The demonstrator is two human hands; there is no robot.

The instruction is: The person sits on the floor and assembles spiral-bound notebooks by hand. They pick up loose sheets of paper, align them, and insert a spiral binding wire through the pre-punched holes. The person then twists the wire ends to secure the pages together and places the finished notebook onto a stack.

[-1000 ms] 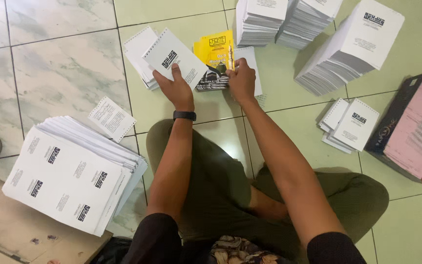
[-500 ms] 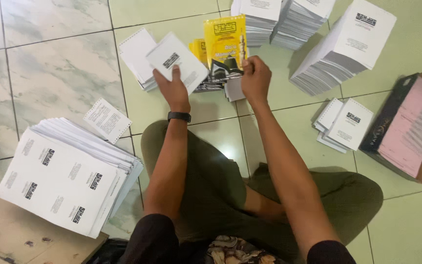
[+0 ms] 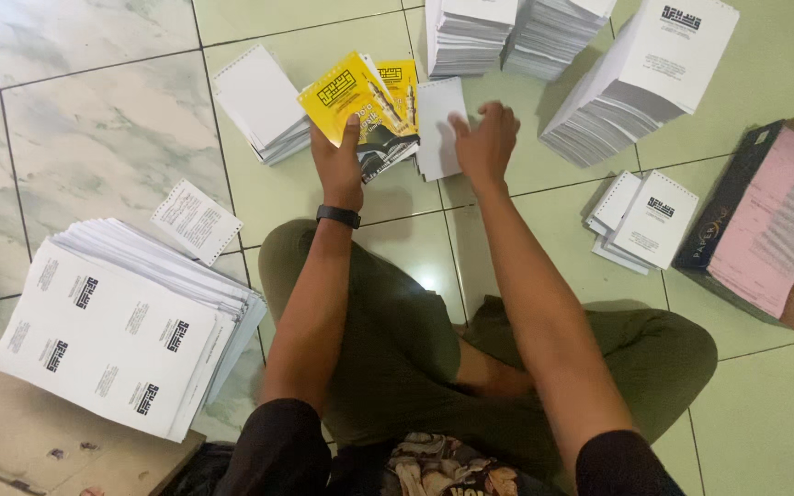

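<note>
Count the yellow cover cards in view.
2: one yellow cover card held up in the left hand, another yellow card just behind it. More may lie hidden underneath.

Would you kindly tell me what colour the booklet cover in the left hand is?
Yellow, with black at its lower edge, on the booklet cover; head view.

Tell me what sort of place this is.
Probably a small print or binding workspace on a tiled floor: stacks of printed sheets, small white booklets, and yellow covers held in the left hand.

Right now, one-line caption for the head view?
Seated on a tiled floor, left hand lifts a yellow cover; right hand hovers over white sheets.
</note>
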